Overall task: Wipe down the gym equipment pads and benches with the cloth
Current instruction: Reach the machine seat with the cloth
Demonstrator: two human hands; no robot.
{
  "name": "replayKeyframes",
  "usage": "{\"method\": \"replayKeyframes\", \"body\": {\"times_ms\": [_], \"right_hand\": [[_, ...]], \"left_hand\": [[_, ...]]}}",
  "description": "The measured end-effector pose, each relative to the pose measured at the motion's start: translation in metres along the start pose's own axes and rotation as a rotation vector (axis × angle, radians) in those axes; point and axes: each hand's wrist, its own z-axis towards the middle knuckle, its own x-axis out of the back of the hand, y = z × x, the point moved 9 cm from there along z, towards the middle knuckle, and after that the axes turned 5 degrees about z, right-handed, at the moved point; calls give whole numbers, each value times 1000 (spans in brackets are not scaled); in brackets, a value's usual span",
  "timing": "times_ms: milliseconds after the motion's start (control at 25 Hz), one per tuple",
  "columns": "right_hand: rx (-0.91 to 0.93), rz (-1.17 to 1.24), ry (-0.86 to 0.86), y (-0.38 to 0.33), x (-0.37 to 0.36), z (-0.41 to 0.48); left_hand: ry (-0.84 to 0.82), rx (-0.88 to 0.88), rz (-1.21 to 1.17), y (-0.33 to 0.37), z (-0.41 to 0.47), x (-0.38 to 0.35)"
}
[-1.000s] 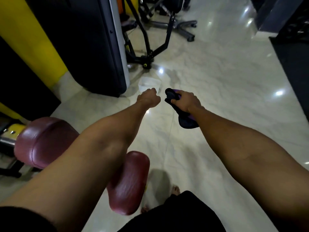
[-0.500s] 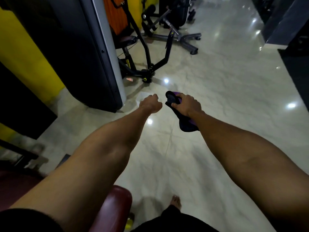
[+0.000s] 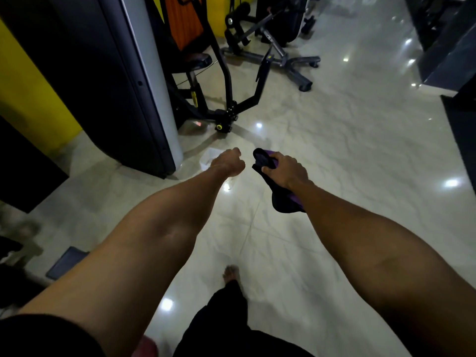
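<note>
Purple-and-black cloth (image 3: 283,200) hangs bunched from the right hand (image 3: 288,171), whose fingers and thumb are curled round it above the floor, touching no pad. The left hand (image 3: 228,163) is balled into a fist just beside it, with nothing visible in it. Under that fist a small white tub (image 3: 207,157) sits on the glossy marble floor (image 3: 347,150), and a bare foot (image 3: 231,273) is planted short of it. I judge footing to be the main risk: a bare sole could slip on polished tile, more so if the tub holds liquid and gets kicked over. The nearest seat pad (image 3: 197,59) sits behind the machine's black frame (image 3: 226,81), which a shin could catch.
</note>
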Motion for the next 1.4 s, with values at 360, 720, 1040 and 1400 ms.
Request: {"method": "replayKeyframes", "body": {"times_ms": [360,720,1040,1400], "right_hand": [[29,-25,-62,-26,26,183],[89,-11,-163,-61,-3,329],[133,-43,-342,-81,-60,476],[219,-111,-487,-129,-117,579]], "left_hand": [[57,63,-119,-13,169,60],[70,196,-146,-46,289,91],[17,362,-110,-86,412,95],[-84,518,-138,-160,475,63]]}}
